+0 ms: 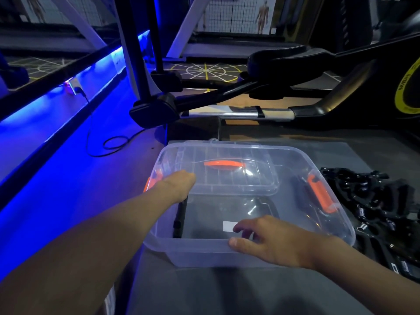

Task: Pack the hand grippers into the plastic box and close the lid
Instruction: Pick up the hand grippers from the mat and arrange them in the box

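Two hands working clear plastic box [227, 253] on dark matte surface. We are steadying near rim with right hand [275, 242], fingers apart, thumb on edge. Left hand [179, 185] lying at lid [227, 178]; its fingers hidden, cannot tell. Lid, ribbed, glossy, orange handle, sitting askew over back: risking slipping inside. Black hand grippers [381, 208] piled right, outside, coil springs snagging.

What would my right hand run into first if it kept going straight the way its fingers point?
The right hand points left across the open plastic box. It would probably first meet the black hand gripper lying against the left wall, though depth is unclear.
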The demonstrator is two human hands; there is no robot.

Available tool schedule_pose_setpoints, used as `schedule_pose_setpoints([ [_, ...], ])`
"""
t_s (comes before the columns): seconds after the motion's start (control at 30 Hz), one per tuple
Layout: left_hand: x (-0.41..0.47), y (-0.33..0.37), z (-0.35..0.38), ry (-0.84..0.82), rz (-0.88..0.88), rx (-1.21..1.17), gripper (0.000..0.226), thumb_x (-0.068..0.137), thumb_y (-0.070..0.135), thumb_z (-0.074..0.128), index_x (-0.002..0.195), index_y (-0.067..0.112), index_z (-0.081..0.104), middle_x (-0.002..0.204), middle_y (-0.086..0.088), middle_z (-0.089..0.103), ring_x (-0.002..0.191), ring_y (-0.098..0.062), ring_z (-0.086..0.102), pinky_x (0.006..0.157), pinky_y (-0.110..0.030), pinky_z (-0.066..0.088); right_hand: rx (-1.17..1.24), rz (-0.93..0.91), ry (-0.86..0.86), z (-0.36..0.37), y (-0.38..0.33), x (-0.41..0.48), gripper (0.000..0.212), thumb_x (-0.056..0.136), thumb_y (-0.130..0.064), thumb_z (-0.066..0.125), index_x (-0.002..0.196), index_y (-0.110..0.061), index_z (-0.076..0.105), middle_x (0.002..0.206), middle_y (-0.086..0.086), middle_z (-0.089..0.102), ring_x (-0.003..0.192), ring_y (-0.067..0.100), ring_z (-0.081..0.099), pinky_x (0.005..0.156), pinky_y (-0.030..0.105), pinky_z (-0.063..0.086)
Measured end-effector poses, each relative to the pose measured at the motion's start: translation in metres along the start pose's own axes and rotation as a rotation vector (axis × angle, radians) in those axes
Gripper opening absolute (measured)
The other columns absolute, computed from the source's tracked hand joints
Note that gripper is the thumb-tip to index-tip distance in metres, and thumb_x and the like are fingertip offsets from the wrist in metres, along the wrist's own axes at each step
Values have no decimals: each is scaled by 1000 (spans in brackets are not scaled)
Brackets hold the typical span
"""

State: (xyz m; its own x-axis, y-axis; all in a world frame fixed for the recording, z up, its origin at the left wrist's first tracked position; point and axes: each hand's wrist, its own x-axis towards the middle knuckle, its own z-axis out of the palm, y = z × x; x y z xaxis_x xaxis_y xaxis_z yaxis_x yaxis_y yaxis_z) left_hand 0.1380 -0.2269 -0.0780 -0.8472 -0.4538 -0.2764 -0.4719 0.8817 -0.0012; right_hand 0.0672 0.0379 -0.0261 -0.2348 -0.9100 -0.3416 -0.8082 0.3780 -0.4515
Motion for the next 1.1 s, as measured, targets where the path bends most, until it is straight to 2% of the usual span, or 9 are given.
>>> schedule_pose_setpoints([
  [0.2, -9, -4, -17, -15, 44, 112, 26, 86, -5, 55, 110, 5, 61, 115, -18, 63, 100, -36, 62, 80, -40, 51, 72, 31, -54, -3, 0, 4, 65, 80, -79, 39, 120, -31, 59, 106, -13, 64, 94, 5, 60, 89, 25, 48],
  [0.33, -23, -17, -44, 251, 83, 167, 25, 88, 9, 54, 108, 17, 67, 116, -5, 65, 105, -28, 60, 90, -39, 43, 191, 36, -56, -4, -2, 30, 52, 90, -65, 40, 98, -20, 65, 97, -3, 69, 89, 15, 65, 89, 35, 52],
  [0.4, -35, -25, -49, 413, 67, 134, 30, 90, 19, 52, 116, 22, 65, 127, -2, 57, 117, -26, 52, 95, -38, 36, 248, 53, -37, -5, -8, 53, 46, 95, -54, 45, 99, -13, 66, 98, 6, 71, 88, 21, 68, 85, 35, 55],
  [0.5, -56, -37, -39, 419, 15, -63, 48, 92, 27, 52, 139, 21, 48, 149, -5, 37, 135, -26, 37, 104, -42, 34, 312, 74, -40, -5, -21, 92, 35, 95, -39, 55, 111, -9, 62, 101, 11, 68, 81, 22, 66, 73, 30, 52],
  [0.67, -66, -39, -23, 487, -75, -464, 57, 94, 23, 50, 149, 20, 35, 159, 6, 26, 141, -18, 32, 109, -33, 32, 451, 134, -133, 8, -29, 156, 72, 83, -26, 74, 142, -12, 36, 109, 9, 57, 84, 18, 56, 78, 31, 50],
  [0.77, -62, -39, -16, 506, -113, -586, 58, 94, 23, 50, 150, 20, 35, 159, 10, 25, 141, -14, 34, 110, -31, 34, 455, 169, -182, 23, -30, 183, 99, 76, -26, 82, 151, -21, 17, 134, 12, 46, 101, 19, 55, 93, 32, 47],
  [0.87, -57, -41, -13, 530, -89, -632, 58, 91, 24, 52, 147, 20, 38, 157, 12, 30, 137, -14, 40, 108, -34, 38, 415, 123, -230, 38, -30, 200, 99, 73, -22, 84, 149, -15, 22, 141, 7, 45, 128, 21, 45, 99, 32, 43],
  [0.97, -53, -42, -12, 532, -69, -633, 62, 85, 34, 48, 145, 19, 42, 156, 12, 32, 135, -15, 42, 109, -36, 38, 384, 108, -233, 48, -25, 212, 116, 53, -40, 90, 147, -27, 23, 143, -9, 43, 133, 14, 39, 106, 33, 35],
  [1.1, -52, -43, -12, 518, -70, -654, 57, 90, 28, 52, 146, 18, 41, 157, 12, 29, 138, -13, 38, 112, -32, 34, 351, 47, -231, 53, -18, 219, 113, 57, -40, 90, 148, -33, 23, 149, -13, 38, 137, 10, 34, 111, 39, 32],
])
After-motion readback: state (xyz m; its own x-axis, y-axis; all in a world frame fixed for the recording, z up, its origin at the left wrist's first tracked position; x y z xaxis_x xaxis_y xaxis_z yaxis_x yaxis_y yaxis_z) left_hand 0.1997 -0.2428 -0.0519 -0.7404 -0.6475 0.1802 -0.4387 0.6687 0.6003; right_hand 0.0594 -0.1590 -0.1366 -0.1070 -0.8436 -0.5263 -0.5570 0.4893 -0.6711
